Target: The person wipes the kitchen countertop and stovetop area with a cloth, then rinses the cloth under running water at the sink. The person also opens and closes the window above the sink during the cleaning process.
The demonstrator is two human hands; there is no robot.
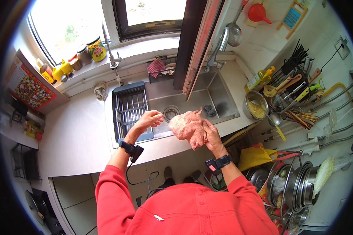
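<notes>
My right hand (213,137) grips a crumpled pink towelling cloth (187,128) by its right side, in the air over the front edge of the sink. To its left, my left hand (150,119) hovers above the right side of a dish rack. Its fingers are loosely curled, nothing shows in them, and a small gap parts them from the cloth. That grey-and-steel rack (131,107) sits across the left part of the stainless steel sink (164,94). Beyond my hands lies the round drain (171,112). A dark scouring pad (210,110) rests on the sink's bottom at the right.
A window frame (197,44) juts over the sink beside the faucet (214,62). On the right stand a steel pot (255,105), an oil-like yellow bottle (259,80) and a utensil rack. Jars (96,50) line the sill. Stacked pans (301,186) fill a lower rack.
</notes>
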